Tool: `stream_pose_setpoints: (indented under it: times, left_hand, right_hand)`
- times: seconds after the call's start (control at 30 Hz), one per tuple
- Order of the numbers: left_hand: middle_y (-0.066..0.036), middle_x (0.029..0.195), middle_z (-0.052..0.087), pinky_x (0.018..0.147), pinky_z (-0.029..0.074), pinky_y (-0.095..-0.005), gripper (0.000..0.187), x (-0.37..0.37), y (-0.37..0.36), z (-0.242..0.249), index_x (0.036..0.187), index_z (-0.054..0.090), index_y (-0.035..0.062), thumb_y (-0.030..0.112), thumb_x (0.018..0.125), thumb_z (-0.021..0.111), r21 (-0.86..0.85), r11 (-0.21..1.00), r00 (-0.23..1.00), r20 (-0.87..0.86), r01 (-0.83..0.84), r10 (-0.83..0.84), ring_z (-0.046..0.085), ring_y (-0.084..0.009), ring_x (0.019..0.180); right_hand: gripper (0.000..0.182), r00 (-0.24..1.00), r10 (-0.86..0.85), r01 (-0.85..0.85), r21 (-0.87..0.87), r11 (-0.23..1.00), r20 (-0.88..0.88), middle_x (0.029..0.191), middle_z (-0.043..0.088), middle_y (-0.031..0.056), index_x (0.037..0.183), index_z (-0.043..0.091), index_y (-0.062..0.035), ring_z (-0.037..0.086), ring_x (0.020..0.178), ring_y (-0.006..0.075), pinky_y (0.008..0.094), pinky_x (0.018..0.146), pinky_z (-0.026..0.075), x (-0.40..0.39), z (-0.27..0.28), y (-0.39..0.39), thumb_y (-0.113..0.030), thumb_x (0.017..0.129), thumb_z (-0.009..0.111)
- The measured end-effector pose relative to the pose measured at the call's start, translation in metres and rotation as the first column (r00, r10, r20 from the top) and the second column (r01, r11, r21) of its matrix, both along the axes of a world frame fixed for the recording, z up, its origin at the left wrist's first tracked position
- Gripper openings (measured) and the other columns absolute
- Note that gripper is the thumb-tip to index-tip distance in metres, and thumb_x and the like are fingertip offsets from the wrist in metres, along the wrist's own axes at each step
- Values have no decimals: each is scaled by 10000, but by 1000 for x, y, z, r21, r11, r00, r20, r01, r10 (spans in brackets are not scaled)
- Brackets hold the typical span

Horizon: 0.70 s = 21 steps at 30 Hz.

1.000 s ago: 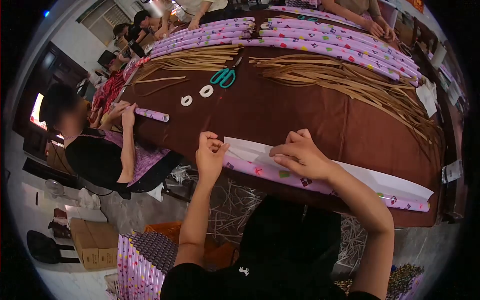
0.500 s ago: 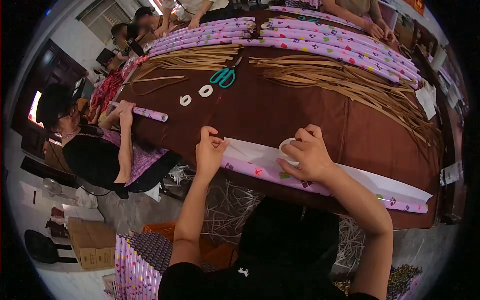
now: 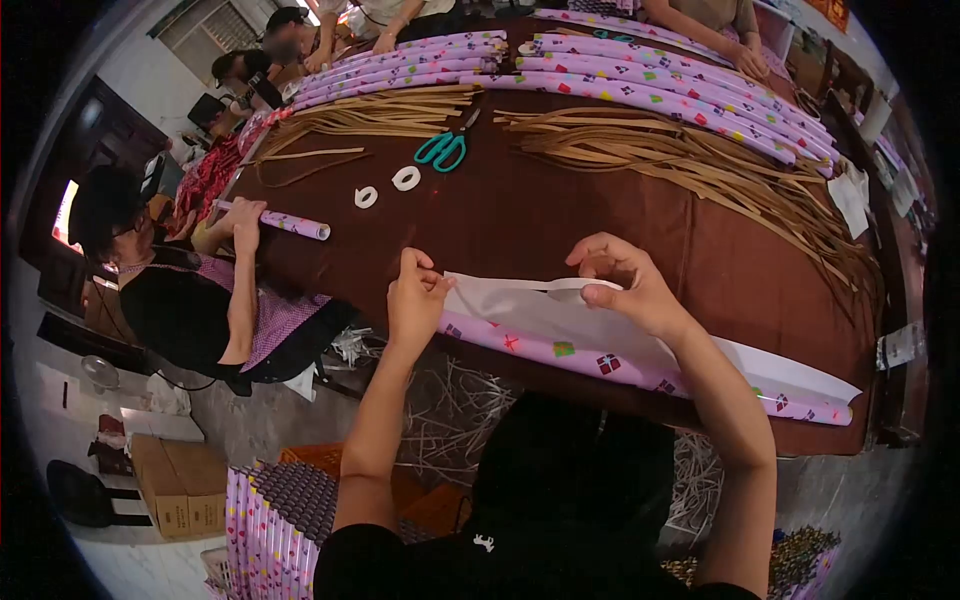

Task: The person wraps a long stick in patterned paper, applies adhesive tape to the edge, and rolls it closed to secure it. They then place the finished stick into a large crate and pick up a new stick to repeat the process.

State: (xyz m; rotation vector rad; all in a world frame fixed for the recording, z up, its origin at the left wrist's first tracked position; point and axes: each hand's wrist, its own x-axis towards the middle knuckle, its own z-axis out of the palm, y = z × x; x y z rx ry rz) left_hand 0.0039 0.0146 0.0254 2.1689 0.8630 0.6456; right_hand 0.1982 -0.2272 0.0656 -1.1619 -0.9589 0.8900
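A purple patterned roll of paper [image 3: 560, 352] lies along the table's near edge, its white inner side partly unrolled. My left hand [image 3: 416, 296] pinches the left end of the paper's white edge. Above the sheet, my right hand [image 3: 632, 285] holds a roll of white tape [image 3: 582, 290] between thumb and fingers. A thin strip of tape runs from that roll toward my left hand. Two more white tape rolls [image 3: 406, 179] and teal-handled scissors [image 3: 441, 150] rest farther back on the table.
Brown strips [image 3: 640, 150] and stacked purple rolls [image 3: 650, 85] line the back of the brown table [image 3: 520, 210]. At the left a co-worker [image 3: 200, 300] holds a smaller roll. Other people stand across the table. Finished rolls [image 3: 275, 520] are stacked below left.
My right hand has turned and lifted slightly, so the tape roll now appears edge-on with a strip drawn out. My left hand stays at the paper's corner.
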Motion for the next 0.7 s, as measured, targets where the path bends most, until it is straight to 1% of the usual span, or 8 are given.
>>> stream_pose_setpoints:
  times: [0.1, 0.17, 0.23, 0.3, 0.43, 0.53, 0.6, 0.7]
  left_hand:
    - [-92, 736, 659, 588, 478, -251, 371, 1, 3, -1, 977, 415, 46, -8, 802, 738, 5, 1000, 1000, -17, 5, -5, 607, -99, 642]
    - [-83, 722, 651, 581, 476, -245, 369, 2, 6, -3, 971, 406, 47, -14, 807, 731, -35, 999, 1000, 8, 10, -10, 604, -93, 631]
    - [-80, 718, 647, 578, 477, -244, 367, 3, 5, 3, 969, 404, 49, -15, 809, 728, -53, 999, 1000, -16, 10, -11, 605, -92, 626]
    - [-76, 713, 643, 575, 477, -244, 365, 4, 6, 4, 967, 402, 52, -16, 812, 725, -74, 997, 999, -38, 6, -9, 605, -91, 620]
    - [-95, 696, 649, 581, 494, -323, 390, 4, 11, 2, 972, 400, 65, 38, 798, 748, -49, 998, 998, -37, 39, -41, 664, -195, 623]
    - [-81, 694, 626, 567, 485, -295, 370, 6, 12, 2, 957, 398, 62, 18, 810, 735, -14, 998, 996, -65, 55, -56, 636, -158, 610]
    - [-66, 695, 605, 553, 477, -261, 354, 7, 12, 2, 944, 396, 59, -4, 822, 722, 8, 998, 994, -86, 62, -61, 607, -108, 598]
    - [-66, 685, 594, 541, 475, -271, 351, 8, 14, 7, 926, 394, 59, -1, 820, 723, 39, 994, 989, -113, 98, -93, 602, -115, 582]
  right_hand:
    - [267, 997, 74, -74, -11, 997, -4, 835, 621, -44, 1089, 658, -66, 510, 727, 50, 206, 704, 410, 7, 5, -3, -196, 869, 735]
    - [281, 981, 191, -178, -200, 963, 47, 922, 687, -11, 1129, 702, -62, 523, 750, 55, 209, 715, 418, 10, 16, -6, -198, 884, 719]
    - [224, 970, 209, -188, -164, 968, 125, 984, 726, 33, 1044, 752, -66, 524, 733, 85, 241, 777, 449, 18, 7, -3, -201, 867, 720]
    - [199, 875, 134, -108, -83, 991, 465, 927, 740, 47, 970, 773, -81, 526, 720, 143, 293, 942, 427, 23, 5, -4, -217, 831, 727]
    - [184, 759, 98, 15, -168, 986, 644, 860, 740, 43, 934, 784, -109, 522, 727, 191, 345, 995, 377, 22, 9, -10, -215, 806, 707]
    - [169, 665, 133, 30, -204, 978, 735, 777, 726, 28, 898, 792, -140, 525, 734, 200, 349, 928, 367, 21, 10, -12, -211, 782, 691]
    - [167, 572, 91, 43, -141, 989, 815, 587, 622, -10, 856, 796, -143, 437, 661, 135, 303, 842, 318, 18, 8, -11, -162, 730, 688]
    - [153, 482, 131, 87, -196, 977, 866, 646, 679, 10, 819, 796, -153, 468, 669, 153, 307, 823, 325, 15, 12, -11, -169, 710, 691]
